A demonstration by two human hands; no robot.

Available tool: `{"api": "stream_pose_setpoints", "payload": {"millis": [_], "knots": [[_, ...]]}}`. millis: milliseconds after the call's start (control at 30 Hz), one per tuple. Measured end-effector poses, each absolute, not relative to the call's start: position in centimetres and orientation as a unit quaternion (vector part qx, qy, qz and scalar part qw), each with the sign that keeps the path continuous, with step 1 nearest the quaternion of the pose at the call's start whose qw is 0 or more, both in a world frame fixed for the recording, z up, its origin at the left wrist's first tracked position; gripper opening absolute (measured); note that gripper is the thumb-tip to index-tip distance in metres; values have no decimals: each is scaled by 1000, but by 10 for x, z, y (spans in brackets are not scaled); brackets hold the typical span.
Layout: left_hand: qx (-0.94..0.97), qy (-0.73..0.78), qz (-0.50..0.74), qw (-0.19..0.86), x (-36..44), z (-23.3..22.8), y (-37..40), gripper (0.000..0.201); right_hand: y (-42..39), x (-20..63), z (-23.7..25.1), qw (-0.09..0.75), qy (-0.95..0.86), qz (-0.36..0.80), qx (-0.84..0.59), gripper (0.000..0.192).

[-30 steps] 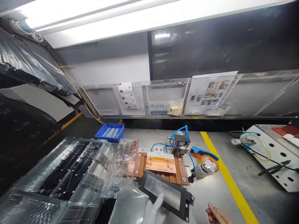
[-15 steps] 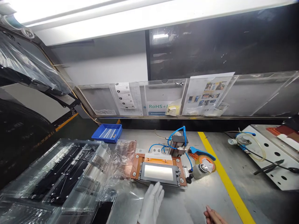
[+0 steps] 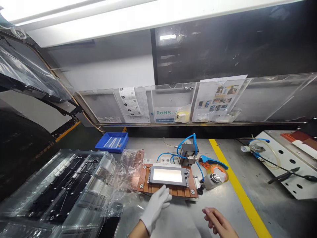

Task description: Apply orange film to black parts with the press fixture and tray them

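A dark rectangular frame with a shiny panel [image 3: 167, 175] lies on a brown fixture plate [image 3: 170, 191] bolted at its corners. My left hand [image 3: 155, 205], in a white glove, is at the front of the fixture, its outstretched fingertips close to the frame's near edge; whether they touch it I cannot tell. My right hand [image 3: 219, 223] is bare and hovers over the bench, right of the fixture, with loosely bent fingers and nothing visible in them. Behind the frame stands a black pneumatic block [image 3: 187, 153] with blue hoses.
Clear trays with black parts [image 3: 66, 185] fill the left side, beside crumpled plastic film [image 3: 128, 165]. A blue bin [image 3: 111, 142] stands at the back. On the right are a dispenser bottle [image 3: 213, 180], a tape roll [image 3: 224, 172], a yellow line [image 3: 237, 191] and a white perforated box [image 3: 294, 172].
The dark frame has shifted backward on the fixture, covering the orange strip and baring the slotted front. My left hand has followed it forward. My right hand has come farther up and left into view.
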State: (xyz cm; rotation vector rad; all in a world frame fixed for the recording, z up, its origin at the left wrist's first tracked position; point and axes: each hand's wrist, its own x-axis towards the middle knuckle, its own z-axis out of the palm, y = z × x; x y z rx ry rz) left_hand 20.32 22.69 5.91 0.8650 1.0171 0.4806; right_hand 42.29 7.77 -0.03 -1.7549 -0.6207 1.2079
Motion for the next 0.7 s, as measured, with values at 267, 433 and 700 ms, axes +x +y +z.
{"api": "stream_pose_setpoints", "payload": {"millis": [267,433,700], "knots": [[722,395,249,511,230,59,238,52,131,447,16,356,-461,251,-773,55],[722,393,275,499,234,42,238,53,140,461,22,320,-512,235,-762,50],[734,487,298,368,200,54,255,58,135,459,41,292,-503,243,-776,46]]}}
